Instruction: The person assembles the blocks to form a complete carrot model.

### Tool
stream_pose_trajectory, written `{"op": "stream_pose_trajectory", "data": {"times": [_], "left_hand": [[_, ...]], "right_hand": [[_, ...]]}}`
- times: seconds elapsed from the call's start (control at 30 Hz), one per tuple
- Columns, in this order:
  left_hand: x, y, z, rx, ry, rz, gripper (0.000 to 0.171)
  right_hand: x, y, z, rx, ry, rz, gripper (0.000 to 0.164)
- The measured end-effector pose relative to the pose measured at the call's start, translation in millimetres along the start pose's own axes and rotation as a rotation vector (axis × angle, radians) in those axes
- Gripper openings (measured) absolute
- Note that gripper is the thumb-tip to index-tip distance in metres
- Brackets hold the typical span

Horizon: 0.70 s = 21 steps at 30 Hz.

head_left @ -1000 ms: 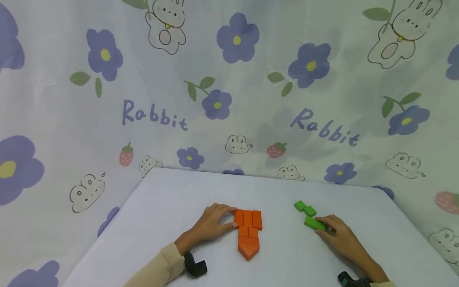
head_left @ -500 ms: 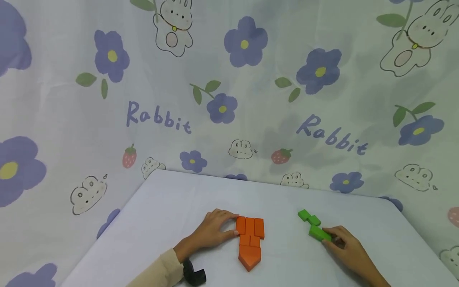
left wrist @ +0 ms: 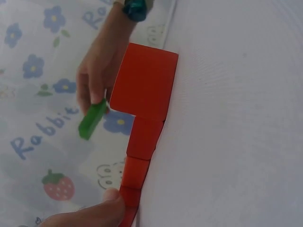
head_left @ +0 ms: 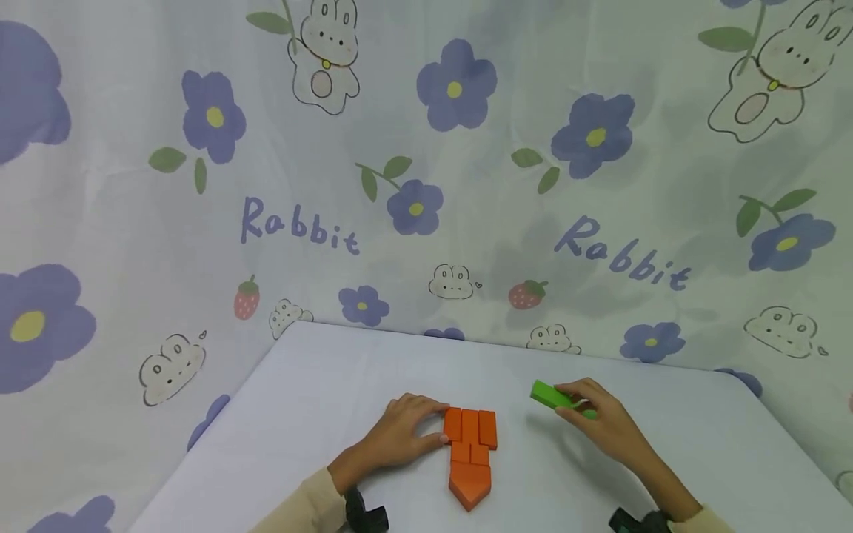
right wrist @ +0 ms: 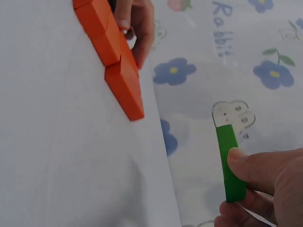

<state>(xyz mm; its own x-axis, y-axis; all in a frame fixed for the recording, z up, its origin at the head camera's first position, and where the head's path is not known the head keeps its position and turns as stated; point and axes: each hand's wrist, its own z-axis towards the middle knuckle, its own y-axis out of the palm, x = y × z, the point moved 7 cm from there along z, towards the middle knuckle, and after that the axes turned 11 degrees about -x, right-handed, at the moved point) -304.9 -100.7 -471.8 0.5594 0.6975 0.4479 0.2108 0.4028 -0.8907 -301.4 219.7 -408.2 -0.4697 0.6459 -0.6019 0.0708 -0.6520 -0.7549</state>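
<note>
My right hand [head_left: 603, 414] pinches a long green block [right wrist: 232, 165] between thumb and fingers, lifted over the white table. In the head view a bit of a small green block [head_left: 589, 414] shows beside its fingers; the other small green one is hidden. Several orange blocks lie together in an arrow-like shape: three upright pieces at the far side, two small ones below, and a pointed block [head_left: 469, 485] nearest me. My left hand [head_left: 406, 433] rests beside them, its index fingertip and thumb touching the left orange block [head_left: 452, 426]. The left wrist view shows that thumb [left wrist: 112, 195] against the row.
A white table [head_left: 346, 370] carries the blocks. Behind it hangs a pale cloth [head_left: 493, 185] printed with blue flowers, rabbits and strawberries. A dark wrist camera [head_left: 365, 514] sits on the left wrist, another camera [head_left: 638, 521] on the right.
The right hand has raised the long green block and moved it away and to the left, over the small green ones. The left hand stays at the orange blocks. The head view has tilted slightly.
</note>
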Motion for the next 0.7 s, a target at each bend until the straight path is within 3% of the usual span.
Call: {"op": "stream_pose_trajectory", "data": {"times": [0.07, 0.27, 0.37, 0.47, 0.7], "left_hand": [[0.7, 0.8, -1.2, -0.007, -0.005, -0.009, 0.054], [-0.2, -0.8, 0.5, -0.025, -0.022, -0.023, 0.054], [-2.3, -1.4, 0.3, -0.031, -0.028, -0.03, 0.055], [-3.5, -1.3, 0.8, -0.031, -0.025, -0.042, 0.054], [-0.1, 0.2, 1.4, -0.032, -0.018, -0.062, 0.054]], "right_hand": [[-4.2, 13.4, 15.3, -0.034, 0.041, 0.015, 0.034], [-19.9, 53.9, 59.8, -0.157, -0.002, 0.074, 0.034], [-17.3, 70.5, 75.5, -0.197, 0.03, 0.13, 0.033], [-10.7, 84.1, 84.7, -0.217, 0.073, 0.184, 0.033], [1.1, 108.3, 85.5, -0.245, 0.087, 0.179, 0.03]]}}
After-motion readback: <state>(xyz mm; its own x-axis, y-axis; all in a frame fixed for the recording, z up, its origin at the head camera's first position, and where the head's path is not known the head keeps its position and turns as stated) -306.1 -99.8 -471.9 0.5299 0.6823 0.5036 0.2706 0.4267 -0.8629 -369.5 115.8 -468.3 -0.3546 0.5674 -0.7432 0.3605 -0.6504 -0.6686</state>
